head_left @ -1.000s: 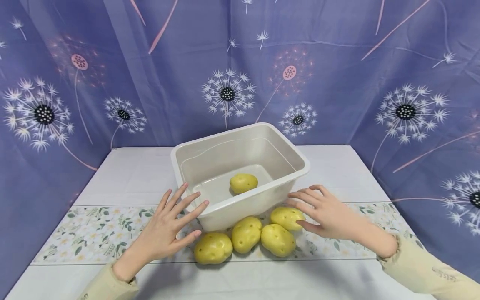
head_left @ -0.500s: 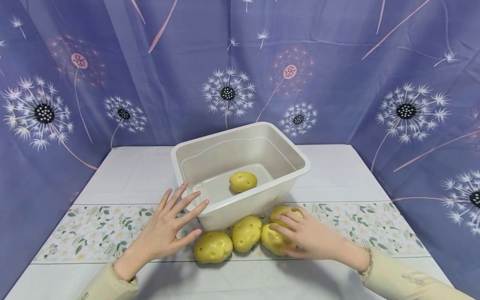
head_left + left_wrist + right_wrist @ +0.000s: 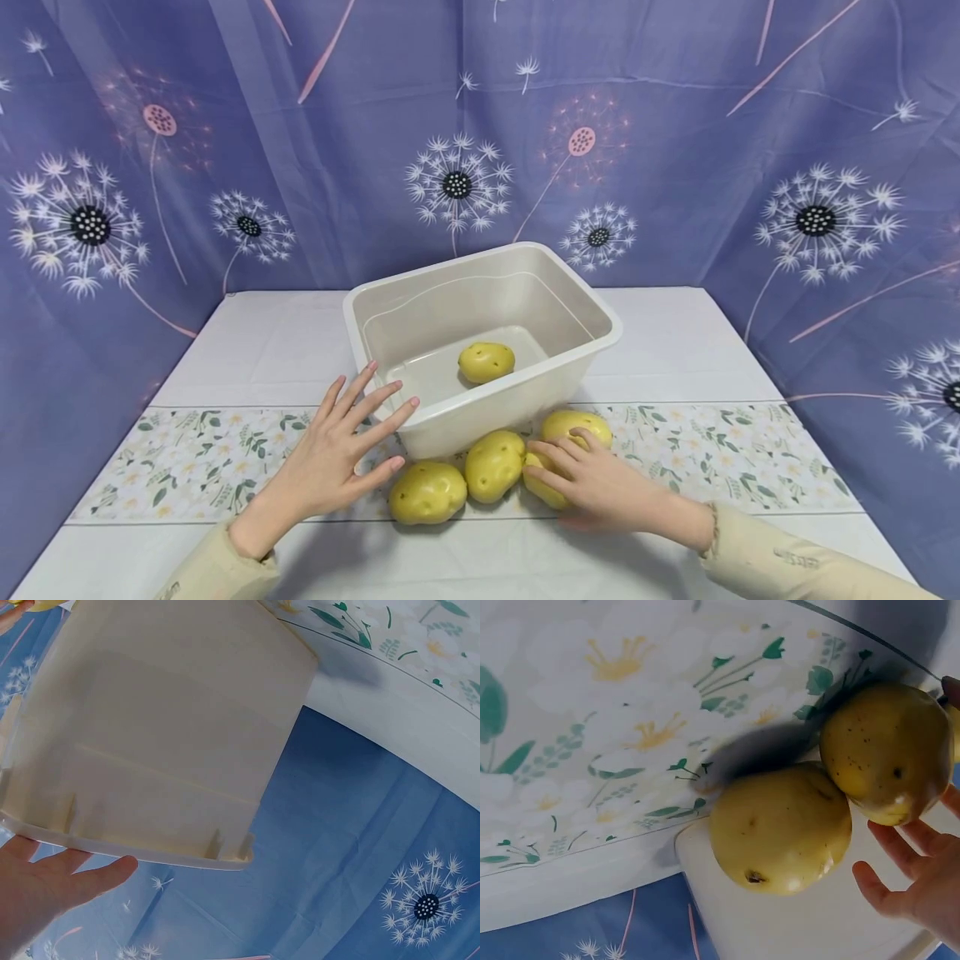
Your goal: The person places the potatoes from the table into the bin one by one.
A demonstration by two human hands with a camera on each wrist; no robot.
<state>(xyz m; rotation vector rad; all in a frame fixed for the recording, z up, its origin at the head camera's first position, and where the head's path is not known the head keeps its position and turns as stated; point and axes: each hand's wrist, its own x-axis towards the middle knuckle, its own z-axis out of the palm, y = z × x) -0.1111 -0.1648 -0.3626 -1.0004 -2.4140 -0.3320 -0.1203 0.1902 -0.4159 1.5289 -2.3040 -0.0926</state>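
Note:
My left hand [image 3: 326, 454], fingers spread and mostly straight, rests at the near left corner of a white plastic basin [image 3: 502, 404]. In the left wrist view its fingertips touch the basin's rim [image 3: 150, 856]. One yellow potato [image 3: 487, 362] lies inside. My right hand [image 3: 603, 487] curls over the front right potato [image 3: 542, 490], partly hiding it; the right wrist view shows fingers and thumb on opposite sides of this potato [image 3: 889, 754]. Just behind it lies another potato [image 3: 576, 425]. Two more, a middle potato [image 3: 495, 467] and a left potato [image 3: 427, 493], sit before the basin.
A white table cover [image 3: 285, 342] with a floral strip [image 3: 187, 462] runs beneath everything. Blue-violet curtains [image 3: 352, 167] with dandelion prints enclose the back and both sides of the table.
My right hand has moved left and down, from beside the rear right potato onto the front right one, and its fingers have closed round it. The left hand stays at the basin's corner.

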